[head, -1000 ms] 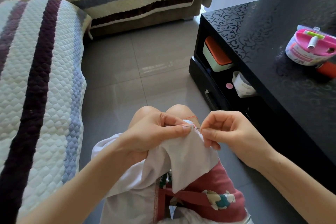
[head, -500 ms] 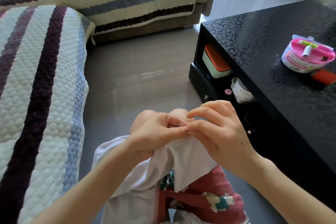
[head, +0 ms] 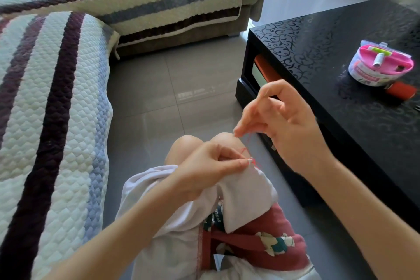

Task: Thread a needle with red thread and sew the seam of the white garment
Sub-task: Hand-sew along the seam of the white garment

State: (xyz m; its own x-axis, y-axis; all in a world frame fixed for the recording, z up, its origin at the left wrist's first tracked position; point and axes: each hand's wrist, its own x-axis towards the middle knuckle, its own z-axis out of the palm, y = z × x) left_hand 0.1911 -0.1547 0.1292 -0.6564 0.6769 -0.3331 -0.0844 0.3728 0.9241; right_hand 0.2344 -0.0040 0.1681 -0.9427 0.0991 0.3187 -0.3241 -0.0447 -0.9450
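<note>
Head view: the only view, looking down at a seated person's lap and bare knees (head: 200, 143).
Left hand (head: 211, 166): forearm comes in from the near left. The fingers are curled, and thumb and forefinger pinch the top edge of the white garment (head: 245, 188) just over the right knee.
Right hand (head: 284, 125): raised above and to the right of the left hand, palm turned away from the camera, wrist bent down. Thumb and forefinger are closed in a pinch at their tips and the other fingers are spread loosely.
Red thread (head: 244, 150): a thin line from the right hand's pinch down to the garment edge at the left fingertips, with a small loop there.
Needle: too fine to make out.
White garment: draped over the lap, on top of dark red printed shorts (head: 272, 243).
Tabletop (head: 341, 52): glossy black with a scroll pattern, on the right.
Sewing kit (head: 381, 68): a round tub with a pink top, on the far right of the tabletop, well apart from both hands.
Red spool (head: 401, 90): lies just beside the kit, on its near side.
Writing: the kit's label and the dark letters on a band under the garment are too blurred to read.
Sofa (head: 45, 120): a striped quilted cover, on the left and along the far side.
Floor (head: 181, 88): grey tiles.
</note>
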